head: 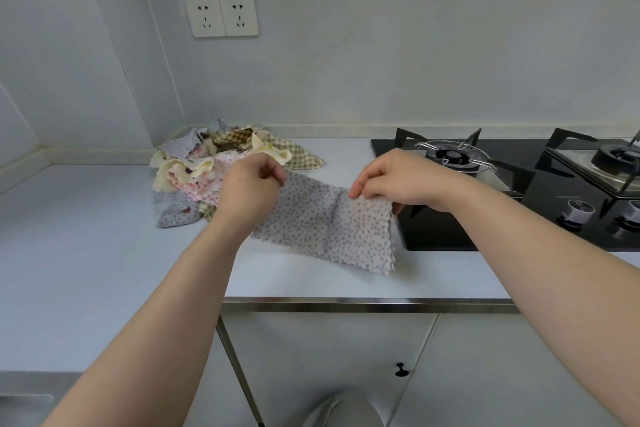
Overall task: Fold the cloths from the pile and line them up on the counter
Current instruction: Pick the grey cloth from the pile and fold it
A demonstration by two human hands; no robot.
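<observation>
A grey cloth with small dots point(325, 222) hangs spread out just above the white counter point(86, 218), its lower edge near the counter surface. My left hand point(249, 184) pinches its upper left corner. My right hand point(398, 180) pinches its upper right edge, and the right side of the cloth droops down beside the stove. Behind my left hand lies the pile of cloths point(207, 166), a heap of cream, pink, grey and checked pieces in the counter's back corner.
A black gas stove point(519, 191) with two burners and knobs fills the counter's right side, touching distance from the cloth's right edge. Two wall sockets point(221, 15) sit above the pile. The counter's metal front edge point(363, 305) runs below, over cabinet doors.
</observation>
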